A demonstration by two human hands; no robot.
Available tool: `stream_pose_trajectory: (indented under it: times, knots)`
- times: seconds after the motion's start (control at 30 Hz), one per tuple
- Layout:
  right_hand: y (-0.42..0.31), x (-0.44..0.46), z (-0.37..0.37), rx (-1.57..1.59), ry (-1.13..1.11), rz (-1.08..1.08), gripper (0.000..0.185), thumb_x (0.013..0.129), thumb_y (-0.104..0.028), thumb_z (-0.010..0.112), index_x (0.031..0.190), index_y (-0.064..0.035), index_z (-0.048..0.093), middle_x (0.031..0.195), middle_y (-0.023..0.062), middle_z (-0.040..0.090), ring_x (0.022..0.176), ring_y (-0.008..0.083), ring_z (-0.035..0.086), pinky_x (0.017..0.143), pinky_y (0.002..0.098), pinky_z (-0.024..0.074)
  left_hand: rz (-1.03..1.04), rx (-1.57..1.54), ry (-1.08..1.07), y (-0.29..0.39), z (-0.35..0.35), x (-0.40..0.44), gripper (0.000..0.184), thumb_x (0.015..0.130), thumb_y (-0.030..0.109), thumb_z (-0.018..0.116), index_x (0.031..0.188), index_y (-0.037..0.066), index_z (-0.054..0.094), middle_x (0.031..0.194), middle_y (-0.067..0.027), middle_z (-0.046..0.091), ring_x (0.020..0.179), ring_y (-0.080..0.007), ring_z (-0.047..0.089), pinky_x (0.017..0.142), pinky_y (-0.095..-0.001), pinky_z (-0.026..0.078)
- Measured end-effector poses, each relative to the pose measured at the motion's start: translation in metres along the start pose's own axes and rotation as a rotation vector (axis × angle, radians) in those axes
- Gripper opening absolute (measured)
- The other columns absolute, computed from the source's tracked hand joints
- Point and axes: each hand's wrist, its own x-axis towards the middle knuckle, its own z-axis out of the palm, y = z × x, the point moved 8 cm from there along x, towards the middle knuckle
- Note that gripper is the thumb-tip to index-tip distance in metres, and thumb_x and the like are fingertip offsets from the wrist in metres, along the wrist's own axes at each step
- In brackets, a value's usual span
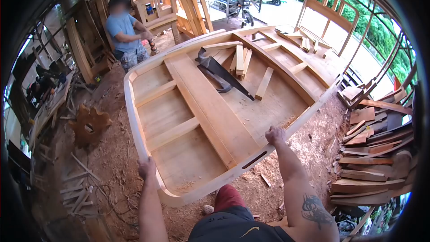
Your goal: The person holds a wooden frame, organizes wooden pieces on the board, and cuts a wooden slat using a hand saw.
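Observation:
A large wooden panel frame (201, 107) with rounded corners and inner crosspieces spreads out in front of me. My left hand (147, 168) is closed around its near left rim. On the near right edge, beside a dark slot (254, 160), my right hand (275, 135) grips the rim with fingers curled over it. A handsaw (226, 78) with a dark blade lies on the panel, beyond both hands. Near it are several short wood strips (240, 60) in a pile, and a single loose strip (264, 83). Sawdust is scattered on the panel.
A person in a blue shirt (121, 31) stands at the far left side. Stacked boards (367, 170) line the right. A star-shaped wood slab (89, 125) and offcuts (80, 192) are on the left ground. Another wooden frame (329, 15) stands upright at the back right.

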Motion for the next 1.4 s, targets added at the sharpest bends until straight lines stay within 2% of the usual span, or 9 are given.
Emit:
stream_pose_trajectory:
  times: [0.57,0.67,0.77,1.17,1.4]
  knots:
    - [0.004,0.003,0.008,0.0,0.057,-0.02,0.034,0.087,-0.032,0.054,0.101,-0.0115,0.078,0.105,0.0183,0.076,0.108,0.0333,0.069,0.102,0.0458,0.0454,0.018,-0.02,-0.004,0.001,-0.003,-0.002,0.065,0.093,0.055,0.056,0.127,0.0,0.05,0.107,-0.0314,0.071,0.099,-0.0486,0.071,0.087,-0.0567,0.058]
    - [0.004,0.003,0.007,0.006,0.049,-0.013,0.034,0.088,-0.032,0.053,0.101,-0.0119,0.078,0.106,0.0183,0.076,0.109,0.0334,0.069,0.102,0.0455,0.0451,0.024,-0.054,0.011,0.006,-0.011,-0.01,0.069,0.089,0.056,0.055,0.122,-0.005,0.053,0.106,-0.0353,0.071,0.1,-0.0506,0.071,0.089,-0.0573,0.057]
    - [0.003,0.002,0.005,0.009,0.027,-0.009,0.035,0.088,-0.032,0.053,0.101,-0.0123,0.078,0.107,0.0183,0.076,0.109,0.0336,0.069,0.103,0.0456,0.0446,0.018,-0.026,-0.012,0.005,-0.008,-0.007,0.065,0.093,0.054,0.056,0.128,0.0,0.05,0.108,-0.0314,0.071,0.101,-0.0485,0.071,0.088,-0.0558,0.058]
    - [0.008,0.008,0.013,-0.009,-0.008,0.005,0.036,0.089,-0.034,0.052,0.106,-0.013,0.076,0.11,0.0172,0.076,0.113,0.0321,0.068,0.106,0.0457,0.0427,-0.002,-0.04,-0.016,-0.001,0.001,0.0,0.068,0.091,0.054,0.057,0.131,0.0,0.05,0.11,-0.0312,0.071,0.103,-0.0487,0.071,0.09,-0.0566,0.056]
    - [0.006,0.003,0.007,0.006,0.02,0.005,0.036,0.088,-0.034,0.052,0.104,-0.0133,0.077,0.107,0.0165,0.076,0.11,0.0322,0.069,0.104,0.0444,0.0437,-0.016,-0.029,-0.019,0.0,0.001,-0.002,0.07,0.09,0.056,0.057,0.132,0.0,0.05,0.112,-0.0306,0.071,0.103,-0.0477,0.071,0.089,-0.0565,0.057]
